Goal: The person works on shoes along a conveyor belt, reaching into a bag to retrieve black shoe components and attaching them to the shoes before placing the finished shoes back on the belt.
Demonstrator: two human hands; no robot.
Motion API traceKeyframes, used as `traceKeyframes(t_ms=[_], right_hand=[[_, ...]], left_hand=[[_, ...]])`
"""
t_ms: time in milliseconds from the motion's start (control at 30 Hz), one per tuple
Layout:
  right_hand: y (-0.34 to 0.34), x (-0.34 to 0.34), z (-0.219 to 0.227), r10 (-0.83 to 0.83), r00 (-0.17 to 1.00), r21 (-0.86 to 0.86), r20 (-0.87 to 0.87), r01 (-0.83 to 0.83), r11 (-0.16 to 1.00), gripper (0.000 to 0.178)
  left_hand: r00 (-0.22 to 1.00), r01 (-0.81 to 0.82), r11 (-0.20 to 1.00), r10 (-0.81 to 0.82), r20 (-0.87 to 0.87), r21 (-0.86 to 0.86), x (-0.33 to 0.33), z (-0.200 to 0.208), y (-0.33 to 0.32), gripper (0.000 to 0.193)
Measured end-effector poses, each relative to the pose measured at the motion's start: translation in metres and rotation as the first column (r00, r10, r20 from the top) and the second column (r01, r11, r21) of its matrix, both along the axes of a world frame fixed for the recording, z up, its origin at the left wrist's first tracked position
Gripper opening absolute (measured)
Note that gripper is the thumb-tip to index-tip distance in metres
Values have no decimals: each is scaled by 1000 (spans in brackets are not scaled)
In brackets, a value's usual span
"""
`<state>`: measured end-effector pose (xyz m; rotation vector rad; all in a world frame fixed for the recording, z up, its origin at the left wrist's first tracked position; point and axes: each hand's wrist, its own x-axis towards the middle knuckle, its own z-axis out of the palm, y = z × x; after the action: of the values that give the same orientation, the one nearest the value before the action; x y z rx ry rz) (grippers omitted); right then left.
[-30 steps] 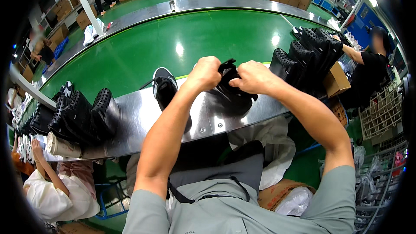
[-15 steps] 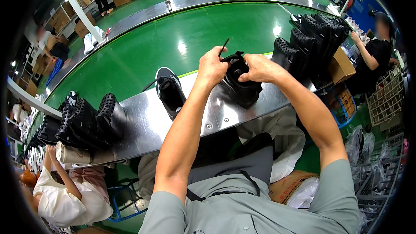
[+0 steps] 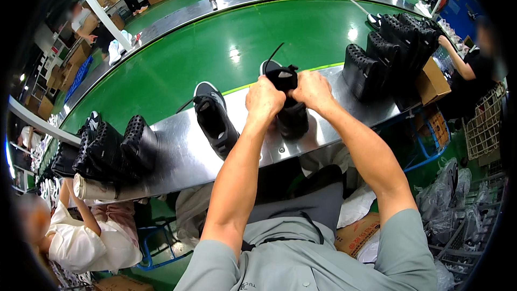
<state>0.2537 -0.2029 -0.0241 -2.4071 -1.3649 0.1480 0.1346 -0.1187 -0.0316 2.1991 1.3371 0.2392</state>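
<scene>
A black shoe (image 3: 292, 121) with a pale toe edge stands on the metal bench (image 3: 177, 153) in front of me, toe pointing away. My left hand (image 3: 265, 98) grips the left side of its opening with curled fingers. On the opposite side, my right hand (image 3: 313, 90) is closed on the upper, its thumb near the opening. A thin dark lace end sticks up beyond the toe. To the left, a second black-and-grey shoe (image 3: 214, 117) with a white sole edge rests untouched, its opening toward me. Fingertips of both hands are partly hidden by the shoe.
Stacked black shoe-like pieces with dimpled surfaces stand at left (image 3: 139, 143) and right (image 3: 362, 73). A cream cylinder (image 3: 94, 187) lies by a co-worker in white (image 3: 89, 240). A cardboard box (image 3: 432, 82) sits near another person at right. Beyond the bench is a green surface (image 3: 177, 83).
Both hands have shifted from over the shoe's front to gripping either side of its opening. The shoe has turned straighter, and its pale toe edge now shows. The view has shifted slightly.
</scene>
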Motion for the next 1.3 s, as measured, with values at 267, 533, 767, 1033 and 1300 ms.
traceKeyframes(t_ms=[267,533,767,1033,1300], right_hand=[[3,16,-7,20,1000,-29,-8,-20,999,35],[15,-34,4,201,974,39,-106,-198,979,40],[-16,-42,56,240,970,28,-44,-239,971,47],[-24,-92,79,404,866,332,-294,-304,893,29],[-16,-158,68,648,325,657,-689,-97,748,64]], left_hand=[[913,-101,753,-190,362,650,-89,38,-79,52],[919,-67,978,-18,394,200,-146,-11,-42,53],[916,-399,407,208,342,822,-279,77,-16,31],[721,-532,450,684,106,717,-394,105,58,45],[961,-266,154,-36,274,952,-271,119,-45,42]])
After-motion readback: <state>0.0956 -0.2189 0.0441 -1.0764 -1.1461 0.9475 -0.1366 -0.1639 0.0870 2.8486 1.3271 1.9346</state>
